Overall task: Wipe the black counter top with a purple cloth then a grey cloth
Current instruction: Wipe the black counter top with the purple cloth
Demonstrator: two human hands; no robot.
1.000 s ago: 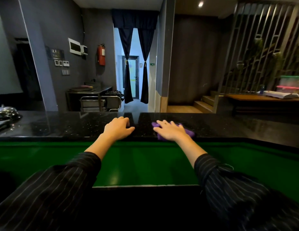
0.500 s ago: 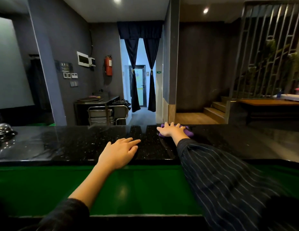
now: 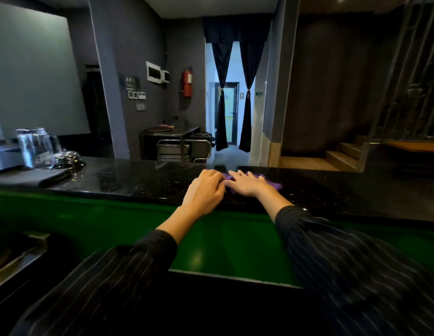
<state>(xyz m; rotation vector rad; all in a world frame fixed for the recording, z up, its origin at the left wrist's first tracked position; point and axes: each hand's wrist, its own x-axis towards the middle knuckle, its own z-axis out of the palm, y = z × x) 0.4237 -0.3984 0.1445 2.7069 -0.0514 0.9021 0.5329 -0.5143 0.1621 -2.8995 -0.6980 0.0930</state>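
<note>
The black speckled counter top [image 3: 128,180] runs across the view above a green front panel. My right hand [image 3: 247,184] lies flat on the purple cloth [image 3: 275,184], pressing it to the counter near its far edge; most of the cloth is hidden under the palm. My left hand [image 3: 205,192] rests on the counter just left of it, fingers curled and touching the cloth's left end. A folded grey cloth [image 3: 34,177] lies on the counter at the far left.
An upturned glass jug [image 3: 35,147] and a small glass dome [image 3: 67,158] stand at the counter's left end behind the grey cloth. A metal sink rim [image 3: 14,260] shows at lower left. Steps [image 3: 342,158] and a doorway lie beyond the counter.
My right hand has pulled the purple cloth back from the far edge toward me and leftward. My left hand has moved right until it meets the cloth. The view has swung left.
</note>
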